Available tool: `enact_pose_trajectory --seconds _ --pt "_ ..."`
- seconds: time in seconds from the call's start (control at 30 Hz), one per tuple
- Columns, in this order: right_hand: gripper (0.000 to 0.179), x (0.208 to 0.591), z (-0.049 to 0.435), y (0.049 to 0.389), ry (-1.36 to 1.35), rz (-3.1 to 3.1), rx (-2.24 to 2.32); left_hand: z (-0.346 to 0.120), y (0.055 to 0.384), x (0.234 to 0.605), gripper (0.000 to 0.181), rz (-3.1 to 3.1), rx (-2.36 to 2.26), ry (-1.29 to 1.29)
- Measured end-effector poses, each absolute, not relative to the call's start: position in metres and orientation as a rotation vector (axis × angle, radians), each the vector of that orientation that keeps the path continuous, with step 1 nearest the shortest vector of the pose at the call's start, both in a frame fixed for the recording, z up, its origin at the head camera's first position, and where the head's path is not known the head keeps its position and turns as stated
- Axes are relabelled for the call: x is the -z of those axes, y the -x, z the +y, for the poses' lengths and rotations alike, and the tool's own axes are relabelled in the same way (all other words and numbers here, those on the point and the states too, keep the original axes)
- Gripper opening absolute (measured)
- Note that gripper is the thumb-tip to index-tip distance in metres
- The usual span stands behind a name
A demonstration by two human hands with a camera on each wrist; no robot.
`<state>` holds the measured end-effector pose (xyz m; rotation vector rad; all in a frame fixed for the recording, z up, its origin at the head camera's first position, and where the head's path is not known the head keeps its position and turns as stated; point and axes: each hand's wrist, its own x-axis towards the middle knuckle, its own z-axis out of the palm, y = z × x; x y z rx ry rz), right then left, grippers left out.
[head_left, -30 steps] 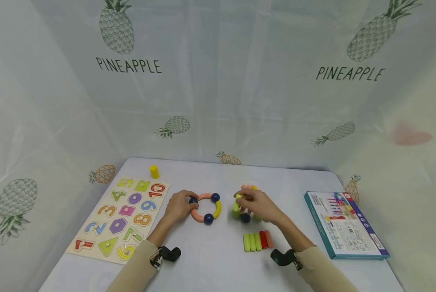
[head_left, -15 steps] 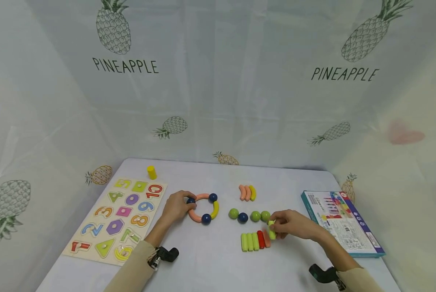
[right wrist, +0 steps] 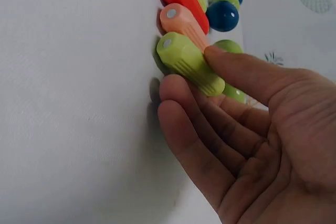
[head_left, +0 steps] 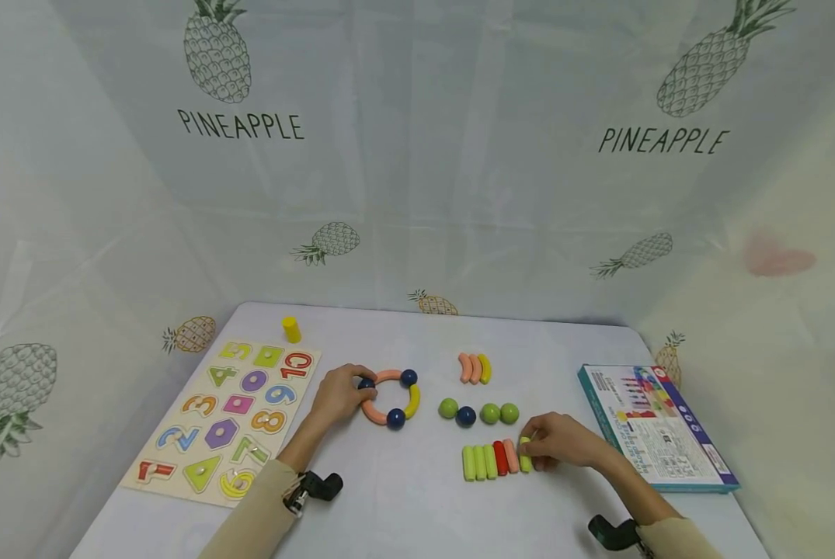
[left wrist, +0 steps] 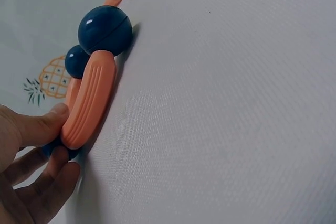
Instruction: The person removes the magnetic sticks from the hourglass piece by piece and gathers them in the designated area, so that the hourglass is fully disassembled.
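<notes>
My left hand [head_left: 338,397] pinches a dark blue ball [left wrist: 75,153] at the left of a ring made of magnetic balls and curved rods. Two pink curved rods [left wrist: 92,103] and a yellow one [head_left: 413,401] link the ring's balls. My right hand [head_left: 564,439] holds a straight light green magnetic rod [right wrist: 189,62] between thumb and fingers. That rod stands at the right end of a row, beside a pink rod [head_left: 511,456]. Further left in the row lie a red rod [head_left: 501,458] and three green rods [head_left: 480,463].
Behind the row sit green balls [head_left: 490,413] and a blue ball [head_left: 466,417]. Farther back lie three short curved rods [head_left: 475,368]. A number puzzle board [head_left: 203,458] is at left, with a yellow cylinder [head_left: 291,329] behind it. A flat box [head_left: 658,435] lies at right.
My right hand has carried the green rod from near the balls to the right and toward me, down to the row's right end. My left hand stays at the ring.
</notes>
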<state>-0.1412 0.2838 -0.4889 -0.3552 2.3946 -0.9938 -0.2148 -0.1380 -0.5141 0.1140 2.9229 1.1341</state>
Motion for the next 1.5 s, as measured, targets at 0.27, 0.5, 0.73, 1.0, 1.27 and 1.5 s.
enact_pose_trajectory --seconds 0.27,0.5,0.73,1.0,1.27,1.5 --pt "0.029 0.485 0.277 0.140 0.334 2.416 1.013 -0.138 0.215 0.515 0.023 2.929 -1.133 -0.131" --pt "0.028 0.489 0.279 0.142 0.322 2.366 1.043 -0.139 0.215 0.514 0.022 2.925 -1.138 -0.141" --pt "0.027 0.492 0.278 0.143 0.311 2.318 1.059 -0.138 0.213 0.512 0.022 2.918 -1.106 -0.127" --pt "0.028 0.491 0.275 0.143 0.306 2.310 1.075 -0.139 0.213 0.510 0.022 2.934 -1.079 -0.121" --pt "0.027 0.487 0.277 0.143 0.296 2.332 1.059 -0.140 0.214 0.512 0.023 2.940 -1.087 -0.135" --pt "0.018 0.474 0.263 0.141 0.378 2.394 1.010 -0.142 0.209 0.506 0.024 2.949 -1.034 -0.143"
